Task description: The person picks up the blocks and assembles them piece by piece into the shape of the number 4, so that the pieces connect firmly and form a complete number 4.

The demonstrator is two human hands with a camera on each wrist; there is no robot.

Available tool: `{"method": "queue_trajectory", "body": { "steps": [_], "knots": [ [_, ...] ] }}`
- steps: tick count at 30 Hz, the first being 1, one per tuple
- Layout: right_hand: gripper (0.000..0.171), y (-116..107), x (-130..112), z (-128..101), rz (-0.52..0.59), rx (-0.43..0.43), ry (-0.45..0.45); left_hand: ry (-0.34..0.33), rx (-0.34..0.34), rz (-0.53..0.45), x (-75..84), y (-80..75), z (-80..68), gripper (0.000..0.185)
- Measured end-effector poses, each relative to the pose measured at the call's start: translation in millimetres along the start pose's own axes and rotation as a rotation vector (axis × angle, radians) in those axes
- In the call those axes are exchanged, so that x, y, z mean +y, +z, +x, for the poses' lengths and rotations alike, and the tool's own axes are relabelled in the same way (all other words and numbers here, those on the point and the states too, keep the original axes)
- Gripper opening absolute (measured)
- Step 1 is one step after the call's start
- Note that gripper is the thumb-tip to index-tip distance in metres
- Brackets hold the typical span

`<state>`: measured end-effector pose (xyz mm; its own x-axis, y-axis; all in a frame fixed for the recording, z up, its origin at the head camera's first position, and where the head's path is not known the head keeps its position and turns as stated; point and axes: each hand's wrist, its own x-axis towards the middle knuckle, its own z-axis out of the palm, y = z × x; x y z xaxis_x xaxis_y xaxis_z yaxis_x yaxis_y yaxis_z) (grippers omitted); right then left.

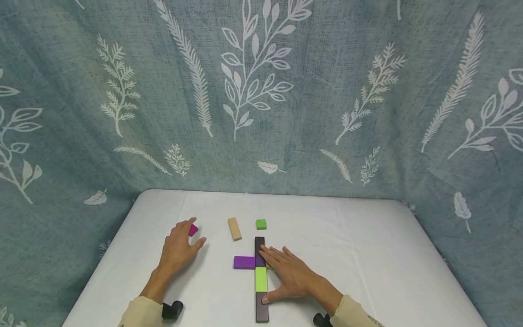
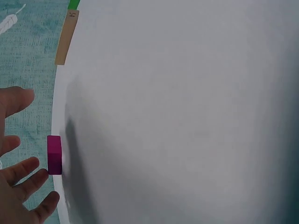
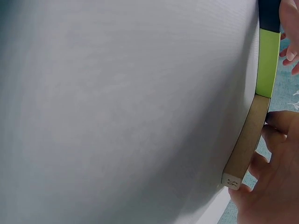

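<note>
Block row: dark brown block, lime green block and a second dark block lie end to end in one straight line that runs toward the person, near the middle of the white table.
Purple block: purple block lies flat across the row, its end touching the left side of the row, so the shape is like a cross.
Right hand: right hand lies flat on the right side of the row, fingers straight and a little spread, fingertips on the dark brown block, thumb at the near dark block.
Left hand: left hand rests on the table well to the left, fingers relaxed, fingertips touching a magenta block; it does not grip it.
Loose pieces: tan block and small green block lie behind the row, apart from both hands.
Open room: wide bare table to the right of the row, up to the rounded far edge by the leaf-pattern curtain.
</note>
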<state>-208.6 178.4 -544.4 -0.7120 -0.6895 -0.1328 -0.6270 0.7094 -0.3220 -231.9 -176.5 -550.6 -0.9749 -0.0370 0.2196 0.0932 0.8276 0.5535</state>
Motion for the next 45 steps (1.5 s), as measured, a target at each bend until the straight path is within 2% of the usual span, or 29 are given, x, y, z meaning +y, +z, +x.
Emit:
{"method": "queue_trajectory", "body": {
  "steps": [10, 23, 29, 45],
  "knots": [
    [0.125, 1.7, -1.2, -0.8, -0.007, 0.009, -0.003, -0.033, 0.034, 0.012, -9.3, -1.3, 1.3, 0.069],
    [0.125, 1.5, -1.5, -1.1, -0.005, 0.006, 0.01, -0.121, 0.006, 0.031, -14.0, -3.5, 6.9, 0.068],
    [0.125, 2.2, -2.3, -1.9, 0.007, 0.009, 0.007, -0.12, 0.022, 0.024, -16.5, -2.9, 6.4, 0.065],
    [0.125, 2.3, -0.8, -1.6, 0.008, 0.009, 0.003, -0.117, -0.005, 0.06, -15.0, -3.9, 7.8, 0.063]
  ]
}}
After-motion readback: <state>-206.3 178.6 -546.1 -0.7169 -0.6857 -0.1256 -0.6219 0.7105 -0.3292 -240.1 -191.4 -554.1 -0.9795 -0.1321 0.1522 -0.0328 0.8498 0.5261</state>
